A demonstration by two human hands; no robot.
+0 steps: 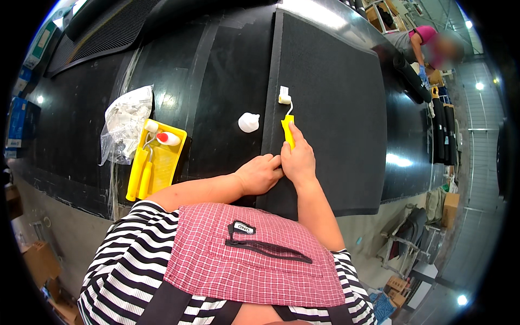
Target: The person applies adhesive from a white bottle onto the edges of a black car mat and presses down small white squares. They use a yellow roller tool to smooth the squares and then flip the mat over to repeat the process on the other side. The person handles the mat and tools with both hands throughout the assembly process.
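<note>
Two hands at the left edge of a dark foam mat on a glossy black desk. Right hand: fingers pressed together around the yellow handle of a small paint roller, index finger extended along the handle; white roller head resting on the mat's left edge, well ahead of the knuckles. Left hand: fingers curled and pressed together, flat on the mat edge, touching the right hand at the fingertips. White cap-shaped object just left of the roller, on the bare desk, apart from both hands. Yellow paint tray farther left, holding a second yellow-handled roller and a small white bottle with a red end. Crumpled clear plastic bag touching the tray's upper left corner. Striped sleeves and red checked apron in the lower foreground. Another person in the far upper right, beside rolled dark material.
</note>
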